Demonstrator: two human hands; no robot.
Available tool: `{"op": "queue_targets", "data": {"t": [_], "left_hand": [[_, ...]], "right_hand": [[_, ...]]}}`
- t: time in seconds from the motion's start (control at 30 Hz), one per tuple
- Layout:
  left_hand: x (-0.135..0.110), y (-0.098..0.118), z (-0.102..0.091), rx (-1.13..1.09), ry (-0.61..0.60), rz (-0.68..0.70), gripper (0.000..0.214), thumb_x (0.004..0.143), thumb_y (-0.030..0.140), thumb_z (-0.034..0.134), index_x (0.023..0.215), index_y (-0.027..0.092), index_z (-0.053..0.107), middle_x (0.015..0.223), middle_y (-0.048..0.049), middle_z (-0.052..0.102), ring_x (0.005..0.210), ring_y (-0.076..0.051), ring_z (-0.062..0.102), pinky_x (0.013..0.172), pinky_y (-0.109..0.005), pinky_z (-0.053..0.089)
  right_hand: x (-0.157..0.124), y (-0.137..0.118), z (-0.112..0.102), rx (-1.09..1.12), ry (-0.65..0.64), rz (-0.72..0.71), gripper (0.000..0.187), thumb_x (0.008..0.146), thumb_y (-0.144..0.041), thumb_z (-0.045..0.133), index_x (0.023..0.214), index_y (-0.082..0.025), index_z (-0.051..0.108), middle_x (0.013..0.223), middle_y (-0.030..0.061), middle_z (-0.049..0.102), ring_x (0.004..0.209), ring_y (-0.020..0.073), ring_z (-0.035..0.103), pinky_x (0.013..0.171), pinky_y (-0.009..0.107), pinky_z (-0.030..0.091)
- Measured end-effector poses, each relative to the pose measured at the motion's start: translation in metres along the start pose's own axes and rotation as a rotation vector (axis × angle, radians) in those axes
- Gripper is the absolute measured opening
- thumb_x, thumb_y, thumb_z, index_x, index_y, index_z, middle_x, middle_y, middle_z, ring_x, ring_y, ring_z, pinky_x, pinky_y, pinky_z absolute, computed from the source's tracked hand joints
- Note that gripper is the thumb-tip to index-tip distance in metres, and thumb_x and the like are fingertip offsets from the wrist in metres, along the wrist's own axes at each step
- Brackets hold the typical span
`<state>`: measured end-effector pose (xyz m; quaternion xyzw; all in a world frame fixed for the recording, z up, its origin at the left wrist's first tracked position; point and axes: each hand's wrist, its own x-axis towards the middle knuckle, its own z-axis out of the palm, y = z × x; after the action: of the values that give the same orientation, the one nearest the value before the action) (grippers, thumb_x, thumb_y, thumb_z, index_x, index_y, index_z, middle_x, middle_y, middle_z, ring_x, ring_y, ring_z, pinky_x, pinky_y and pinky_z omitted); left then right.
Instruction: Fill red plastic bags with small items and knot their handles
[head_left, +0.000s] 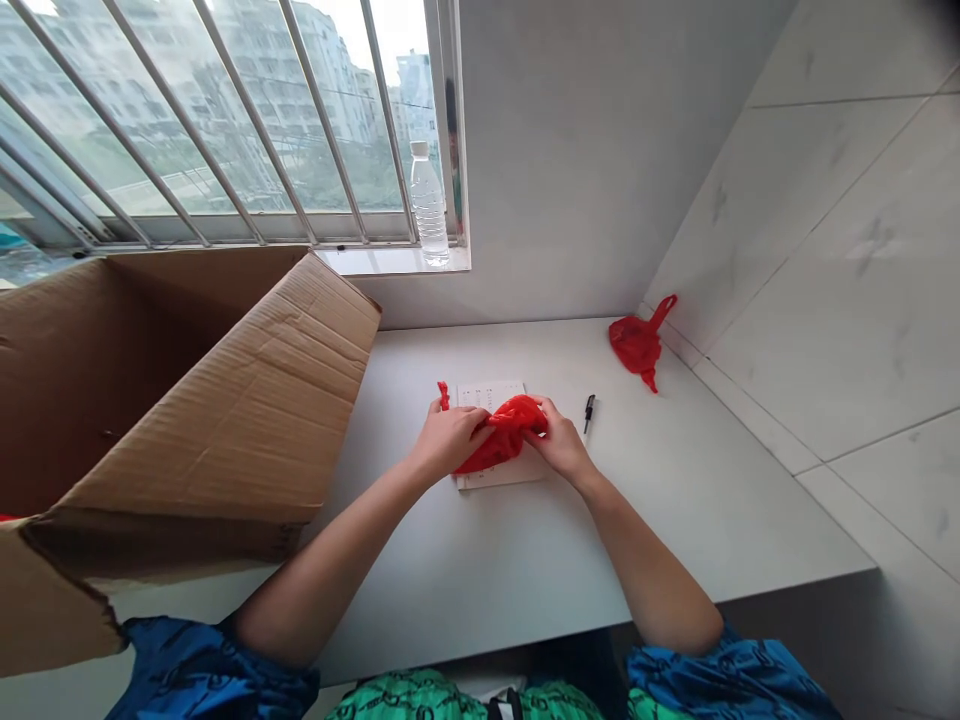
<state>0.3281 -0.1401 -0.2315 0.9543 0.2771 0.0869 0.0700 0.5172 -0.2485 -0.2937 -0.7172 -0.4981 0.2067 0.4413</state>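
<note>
Between my two hands is a bunched red plastic bag (pixel 491 450), held above a white notebook (pixel 501 480) with small printed marks. My left hand (pixel 452 437) is closed on the bag's left side, and a twisted red end sticks up past its fingers. On the other side, my right hand (pixel 559 442) pinches the bag's right edge between thumb and fingers. The bag hides the middle of the page. A black pen (pixel 589 412) lies just right of the notebook, near my right hand.
A large open cardboard box (pixel 247 400) stands at the left of the white table (pixel 480 590). Another red plastic bag (pixel 636 343) lies at the back right by the tiled wall. On the sill of the barred window stands a clear water bottle (pixel 429 210).
</note>
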Motion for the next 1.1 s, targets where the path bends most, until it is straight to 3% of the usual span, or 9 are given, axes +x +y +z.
{"op": "queue_targets", "data": {"t": [0.17, 0.27, 0.33, 0.43, 0.53, 0.67, 0.77, 0.87, 1.1], "left_hand": [[-0.004, -0.009, -0.013, -0.016, 0.073, -0.206, 0.022, 0.095, 0.043, 0.051, 0.104, 0.025, 0.061, 0.108, -0.0033, 0.069, 0.09, -0.023, 0.063, 0.074, -0.033, 0.039], [-0.008, -0.006, -0.022, 0.062, 0.001, -0.17, 0.033, 0.093, 0.052, 0.052, 0.113, 0.026, 0.061, 0.113, -0.0063, 0.066, 0.088, -0.024, 0.062, 0.065, -0.031, 0.037], [-0.009, -0.002, -0.022, 0.162, 0.089, -0.107, 0.033, 0.095, 0.051, 0.051, 0.114, 0.027, 0.063, 0.118, -0.0074, 0.066, 0.097, -0.026, 0.06, 0.072, -0.034, 0.039], [-0.004, 0.003, -0.01, 0.182, 0.201, 0.02, 0.027, 0.1, 0.04, 0.046, 0.111, 0.027, 0.067, 0.112, -0.0056, 0.069, 0.1, -0.026, 0.06, 0.084, -0.039, 0.038], [0.004, 0.004, 0.009, 0.042, 0.092, 0.18, 0.024, 0.099, 0.028, 0.046, 0.108, 0.026, 0.068, 0.103, -0.0021, 0.073, 0.093, -0.02, 0.064, 0.086, -0.037, 0.04], [0.01, 0.002, 0.023, -0.038, 0.156, 0.156, 0.026, 0.098, 0.027, 0.048, 0.118, 0.028, 0.064, 0.097, -0.0009, 0.074, 0.09, -0.019, 0.066, 0.096, -0.041, 0.038], [0.01, 0.002, 0.03, 0.063, 0.249, 0.182, 0.03, 0.098, 0.034, 0.05, 0.125, 0.03, 0.062, 0.119, -0.0056, 0.069, 0.115, -0.027, 0.059, 0.11, -0.054, 0.027], [0.009, 0.002, 0.047, 0.101, 0.18, 0.242, 0.042, 0.1, 0.04, 0.045, 0.14, 0.029, 0.05, 0.147, -0.0081, 0.05, 0.134, -0.03, 0.044, 0.113, -0.059, 0.023], [0.007, -0.001, 0.08, 0.108, 0.078, 0.19, 0.051, 0.1, 0.044, 0.042, 0.144, 0.018, 0.045, 0.153, -0.0132, 0.042, 0.139, -0.031, 0.04, 0.109, -0.048, 0.038]], "right_hand": [[0.009, 0.017, -0.012, 0.162, 0.111, 0.023, 0.054, 0.082, -0.032, 0.062, 0.132, -0.022, 0.043, 0.089, 0.0004, 0.071, 0.079, 0.0195, 0.07, 0.071, 0.033, 0.055], [0.008, 0.014, -0.013, 0.062, 0.147, 0.015, 0.049, 0.081, -0.026, 0.058, 0.128, -0.023, 0.045, 0.103, 0.0026, 0.07, 0.077, 0.0174, 0.069, 0.071, 0.033, 0.055], [0.005, 0.007, -0.011, -0.028, 0.194, 0.001, 0.041, 0.081, -0.024, 0.056, 0.121, -0.023, 0.049, 0.113, 0.0042, 0.068, 0.076, 0.0161, 0.069, 0.071, 0.032, 0.053], [0.001, -0.001, -0.007, -0.068, 0.203, 0.006, 0.027, 0.086, -0.034, 0.056, 0.11, -0.022, 0.057, 0.11, 0.0047, 0.07, 0.075, 0.0171, 0.069, 0.069, 0.031, 0.051], [-0.001, -0.001, -0.003, -0.117, 0.079, 0.047, 0.024, 0.088, -0.044, 0.057, 0.093, -0.022, 0.065, 0.092, 0.0039, 0.074, 0.078, 0.0207, 0.07, 0.071, 0.032, 0.05], [0.0, 0.006, 0.004, -0.159, -0.134, 0.06, 0.017, 0.088, -0.038, 0.059, 0.088, -0.023, 0.066, 0.083, 0.0013, 0.073, 0.08, 0.0211, 0.069, 0.067, 0.029, 0.047], [0.001, 0.01, 0.009, -0.251, -0.142, 0.069, 0.007, 0.086, -0.028, 0.058, 0.084, -0.021, 0.061, 0.081, 0.0018, 0.071, 0.075, 0.0202, 0.066, 0.063, 0.027, 0.042], [0.001, 0.011, 0.008, -0.332, -0.149, 0.056, 0.0, 0.082, -0.021, 0.056, 0.083, -0.021, 0.056, 0.079, 0.0024, 0.069, 0.073, 0.0198, 0.064, 0.061, 0.027, 0.039], [-0.006, 0.007, 0.002, -0.37, -0.16, 0.061, 0.04, 0.08, -0.022, 0.056, 0.12, -0.02, 0.051, 0.077, 0.0006, 0.068, 0.067, 0.0195, 0.062, 0.059, 0.025, 0.036]]}}
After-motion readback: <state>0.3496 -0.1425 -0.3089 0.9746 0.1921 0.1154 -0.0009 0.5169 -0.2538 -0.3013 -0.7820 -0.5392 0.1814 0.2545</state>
